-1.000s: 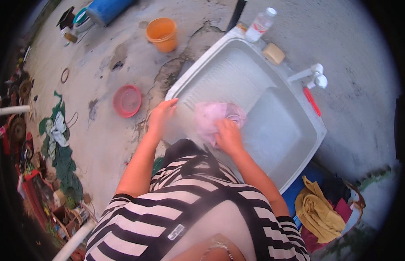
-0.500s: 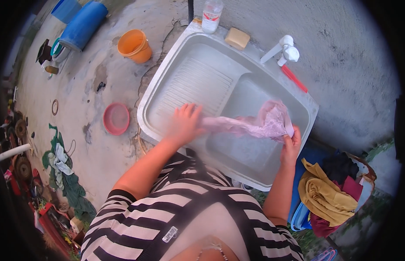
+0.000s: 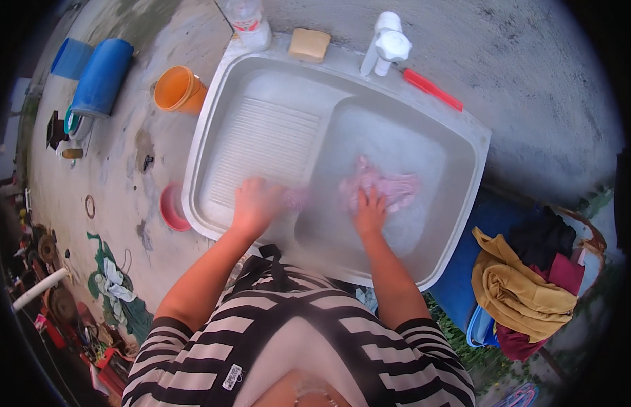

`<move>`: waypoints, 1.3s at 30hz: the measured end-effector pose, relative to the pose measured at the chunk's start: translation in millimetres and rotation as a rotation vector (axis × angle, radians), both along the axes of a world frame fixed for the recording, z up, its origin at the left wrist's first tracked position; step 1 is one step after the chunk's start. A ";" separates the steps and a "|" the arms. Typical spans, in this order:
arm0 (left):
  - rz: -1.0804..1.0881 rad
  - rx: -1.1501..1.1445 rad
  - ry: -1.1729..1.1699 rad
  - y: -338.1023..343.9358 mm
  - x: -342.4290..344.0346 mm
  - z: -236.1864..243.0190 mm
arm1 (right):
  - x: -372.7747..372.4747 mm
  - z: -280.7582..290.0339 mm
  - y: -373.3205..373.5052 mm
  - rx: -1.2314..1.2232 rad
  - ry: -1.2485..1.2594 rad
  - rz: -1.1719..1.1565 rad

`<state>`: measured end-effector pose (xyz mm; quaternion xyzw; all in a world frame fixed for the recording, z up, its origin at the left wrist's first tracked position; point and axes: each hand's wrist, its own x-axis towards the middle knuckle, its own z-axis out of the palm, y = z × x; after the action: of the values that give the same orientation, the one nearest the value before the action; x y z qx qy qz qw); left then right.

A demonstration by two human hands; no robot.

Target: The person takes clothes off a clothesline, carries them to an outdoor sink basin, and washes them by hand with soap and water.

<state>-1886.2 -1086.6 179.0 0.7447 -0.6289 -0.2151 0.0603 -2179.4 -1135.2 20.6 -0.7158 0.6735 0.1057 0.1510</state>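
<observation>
A wet pink cloth (image 3: 397, 190) lies bunched in the deep right basin of the pale grey laundry sink (image 3: 349, 274). My right hand (image 3: 371, 211) is on the bunched part, its fingers apart and touching the fabric. Over the lower end of the ribbed washboard (image 3: 264, 142), my left hand (image 3: 256, 207) is smeared by motion, with a short end of the pink cloth beside its thumb side. That hand seems closed on this end, though its fingers are not sharp. The stretch of cloth between the hands is blurred.
Along the sink's back ledge are a clear bottle (image 3: 249, 26), a tan soap bar (image 3: 309, 45), a white tap (image 3: 388, 46) and a red strip-like object (image 3: 432, 89). Clothes (image 3: 519, 278) are piled at right. An orange bucket (image 3: 180, 89) and pink bowl (image 3: 173, 207) stand left.
My right hand has left the cloth's far right end and moved left onto its bunched part. The cloth, stretched between my hands before, has dropped into the basin. The whole view has shifted.
</observation>
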 end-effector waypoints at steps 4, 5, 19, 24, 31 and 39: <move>-0.205 -0.049 0.340 2.5 -21.2 -25.6 | -39.1 -17.4 -7.0 0.060 -0.233 0.294; -0.336 -0.123 0.320 7.4 -29.9 -43.8 | -52.7 -13.4 -16.9 0.179 -0.412 0.260; -0.241 0.435 0.808 4.9 -70.4 -66.3 | -56.2 -54.1 -14.3 -0.081 -0.156 -0.126; 0.220 0.786 1.209 -25.1 -72.7 -19.8 | -9.2 -3.4 -34.1 0.252 -0.927 -0.460; 0.888 0.384 1.934 -46.0 -26.0 -13.1 | 90.0 167.5 -61.8 0.546 -1.223 0.148; 0.547 -0.314 0.256 -54.9 32.5 -65.2 | 207.9 51.8 -74.3 -0.314 -0.520 0.493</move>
<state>-1853.7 -1141.5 113.7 0.8344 -0.4185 -0.1833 0.3082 -1971.5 -1209.5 72.4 -0.8733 0.4288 -0.1502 0.1755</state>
